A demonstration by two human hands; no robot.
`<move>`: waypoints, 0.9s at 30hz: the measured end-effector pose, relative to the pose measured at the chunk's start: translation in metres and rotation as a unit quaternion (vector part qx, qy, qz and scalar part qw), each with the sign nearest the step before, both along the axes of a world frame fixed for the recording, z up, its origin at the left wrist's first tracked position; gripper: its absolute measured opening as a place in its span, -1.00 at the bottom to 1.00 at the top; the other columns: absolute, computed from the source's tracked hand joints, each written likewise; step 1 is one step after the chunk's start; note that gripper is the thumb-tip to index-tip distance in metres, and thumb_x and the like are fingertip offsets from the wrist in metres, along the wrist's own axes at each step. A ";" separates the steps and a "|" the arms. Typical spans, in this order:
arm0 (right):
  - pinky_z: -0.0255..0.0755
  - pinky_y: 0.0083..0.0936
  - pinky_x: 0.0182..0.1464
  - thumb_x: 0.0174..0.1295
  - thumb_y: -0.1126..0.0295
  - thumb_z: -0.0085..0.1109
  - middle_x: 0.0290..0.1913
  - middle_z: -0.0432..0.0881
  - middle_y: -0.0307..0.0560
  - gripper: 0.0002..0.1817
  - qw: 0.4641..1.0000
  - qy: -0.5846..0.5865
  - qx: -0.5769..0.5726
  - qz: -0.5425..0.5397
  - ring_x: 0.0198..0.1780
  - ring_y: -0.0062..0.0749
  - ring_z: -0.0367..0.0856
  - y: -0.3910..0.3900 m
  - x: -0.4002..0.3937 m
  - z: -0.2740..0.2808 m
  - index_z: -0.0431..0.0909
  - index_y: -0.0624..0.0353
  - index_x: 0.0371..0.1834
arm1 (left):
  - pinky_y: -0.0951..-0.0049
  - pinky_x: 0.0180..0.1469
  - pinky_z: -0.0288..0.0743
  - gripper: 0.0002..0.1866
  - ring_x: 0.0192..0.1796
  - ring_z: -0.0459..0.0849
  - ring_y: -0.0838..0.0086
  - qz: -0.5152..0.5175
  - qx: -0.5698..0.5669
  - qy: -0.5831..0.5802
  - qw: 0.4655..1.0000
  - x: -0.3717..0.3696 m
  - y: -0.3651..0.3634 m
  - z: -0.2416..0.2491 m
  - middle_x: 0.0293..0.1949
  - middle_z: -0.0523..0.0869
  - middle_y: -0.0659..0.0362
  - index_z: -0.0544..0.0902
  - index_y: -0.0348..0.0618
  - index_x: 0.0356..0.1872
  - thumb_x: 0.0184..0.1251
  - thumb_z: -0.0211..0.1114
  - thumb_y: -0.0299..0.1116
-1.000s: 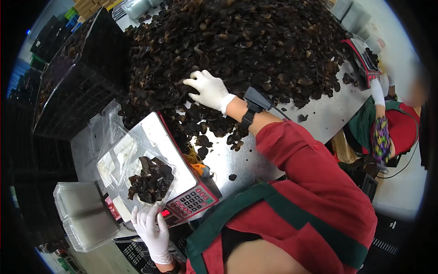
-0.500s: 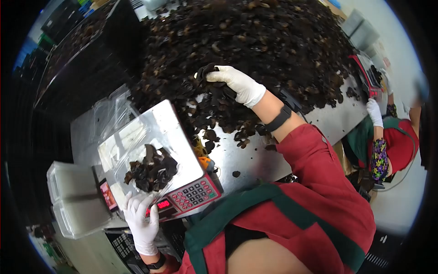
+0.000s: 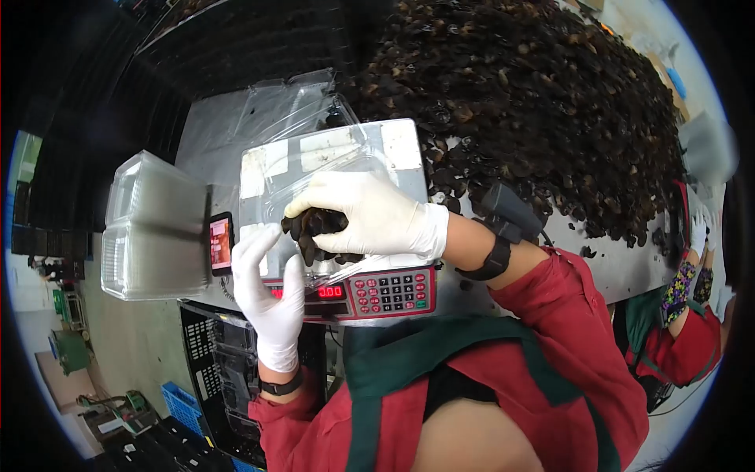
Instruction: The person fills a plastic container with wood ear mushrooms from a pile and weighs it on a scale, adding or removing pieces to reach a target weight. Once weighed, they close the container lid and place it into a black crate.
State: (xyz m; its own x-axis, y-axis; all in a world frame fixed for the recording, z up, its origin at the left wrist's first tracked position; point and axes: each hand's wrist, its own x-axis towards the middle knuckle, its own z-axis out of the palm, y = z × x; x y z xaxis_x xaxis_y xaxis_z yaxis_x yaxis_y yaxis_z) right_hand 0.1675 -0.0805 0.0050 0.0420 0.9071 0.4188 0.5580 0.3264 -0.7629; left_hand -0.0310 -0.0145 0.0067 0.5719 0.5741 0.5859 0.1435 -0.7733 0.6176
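My right hand, in a white glove, is closed over dark wood ear mushrooms above a clear plastic container. The container rests on the metal platform of a digital scale, whose red-lit display sits just below my right hand. My left hand, also gloved, is at the container's near left side with thumb and fingers apart. My right hand hides most of what lies in the container.
A large heap of wood ear mushrooms spreads over the metal table. Stacked clear containers stand left of a phone. A black crate is behind the scale. At far right are a co-worker's gloved hands.
My right hand has come from the heap to the container, carrying wood ear mushrooms. My left hand stays beside the container. The view has turned, so the scale appears farther right and higher.
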 end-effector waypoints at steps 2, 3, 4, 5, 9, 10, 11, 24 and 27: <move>0.56 -0.33 0.04 0.01 0.37 0.42 -0.09 0.66 -0.08 -0.53 1.000 -0.028 -0.006 -0.003 -0.02 -0.16 0.66 0.002 -0.005 -0.005 0.62 0.09 0.06 | 0.24 0.34 0.35 -0.52 0.19 0.56 0.21 -0.016 0.037 0.021 0.999 0.007 0.001 0.004 0.10 0.60 0.04 0.60 -0.25 0.10 0.08 0.39 -0.67; 0.55 -0.29 0.06 0.00 0.35 0.43 -0.06 0.65 -0.09 -0.50 0.998 -0.057 -0.008 -0.012 0.00 -0.14 0.65 0.002 -0.006 -0.005 0.60 0.08 0.09 | 0.24 0.34 0.35 -0.52 0.19 0.56 0.21 -0.018 0.037 0.028 0.999 0.010 0.000 0.006 0.11 0.60 0.03 0.61 -0.24 0.09 0.07 0.41 -0.66; 0.55 -0.29 0.06 0.00 0.35 0.43 -0.06 0.65 -0.09 -0.50 0.998 -0.058 -0.008 -0.010 0.00 -0.14 0.65 0.002 -0.007 -0.004 0.60 0.08 0.09 | 0.23 0.34 0.35 -0.52 0.18 0.57 0.20 -0.020 0.038 0.035 0.998 0.014 -0.001 0.009 0.11 0.60 0.02 0.61 -0.22 0.09 0.06 0.43 -0.64; 0.52 -0.25 0.10 -0.01 0.34 0.44 0.01 0.64 -0.08 -0.45 0.995 -0.092 -0.033 -0.012 0.06 -0.13 0.62 0.002 -0.008 -0.002 0.58 0.08 0.13 | 0.28 0.26 0.39 -0.59 0.10 0.59 0.23 -0.010 0.023 0.029 0.999 0.021 -0.002 0.010 0.00 0.64 0.06 0.67 -0.16 -0.01 0.05 0.45 -0.63; 0.52 -0.16 0.12 0.00 0.21 0.44 0.09 0.56 0.00 -0.33 0.985 -0.170 -0.028 -0.012 0.14 -0.05 0.55 -0.001 -0.003 0.000 0.48 0.10 0.24 | 0.33 0.01 0.40 -0.76 -0.11 0.57 0.28 0.018 0.097 0.115 0.988 0.024 0.006 0.004 -0.28 0.66 0.20 0.71 -0.12 -0.28 0.02 0.46 -0.64; 0.52 -0.16 0.12 0.00 0.21 0.44 0.09 0.56 0.00 -0.33 0.985 -0.170 -0.029 -0.012 0.14 -0.05 0.55 -0.003 0.000 0.001 0.48 0.10 0.24 | 0.33 0.01 0.40 -0.76 -0.11 0.57 0.28 0.018 0.096 0.115 0.989 0.023 0.007 0.001 -0.28 0.66 0.20 0.71 -0.12 -0.28 0.02 0.46 -0.64; 0.47 -0.15 0.17 0.00 0.21 0.44 0.10 0.55 0.03 -0.31 0.984 -0.176 -0.002 -0.008 0.16 -0.03 0.52 -0.006 0.005 0.004 0.46 0.10 0.26 | 0.32 -0.03 0.40 -0.78 -0.16 0.58 0.30 0.003 0.091 0.123 0.988 0.021 0.009 -0.003 -0.31 0.65 0.21 0.71 -0.09 -0.30 0.02 0.47 -0.60; 0.30 -0.23 0.32 0.00 0.27 0.44 0.19 0.57 -0.03 -0.40 0.993 -0.107 -0.006 -0.047 0.24 -0.10 0.48 -0.039 0.012 0.001 0.56 0.11 0.19 | 0.33 -0.07 0.38 -0.62 -0.25 0.54 0.34 -0.005 0.069 0.179 0.982 0.025 0.008 0.001 -0.39 0.57 0.22 0.71 -0.07 -0.11 -0.01 0.45 -0.64; 0.26 -0.28 0.23 0.04 0.26 0.40 -0.07 0.59 -0.17 -0.65 0.960 -0.255 -0.020 -0.109 0.07 -0.26 0.52 -0.029 -0.011 -0.003 0.57 0.02 -0.10 | 0.31 -0.08 0.37 -0.69 -0.24 0.55 0.34 -0.002 0.101 0.165 0.981 0.027 0.009 0.000 -0.38 0.58 0.23 0.73 -0.05 -0.16 0.03 0.47 -0.59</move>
State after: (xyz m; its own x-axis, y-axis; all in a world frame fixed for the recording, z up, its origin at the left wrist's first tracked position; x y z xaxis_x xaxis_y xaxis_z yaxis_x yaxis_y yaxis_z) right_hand 0.1566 -0.1099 0.0024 0.0318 0.9158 0.4004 0.9147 0.1348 -0.3810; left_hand -0.0044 -0.0055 0.0062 0.7523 0.4627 0.4690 0.3063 -0.8759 0.3727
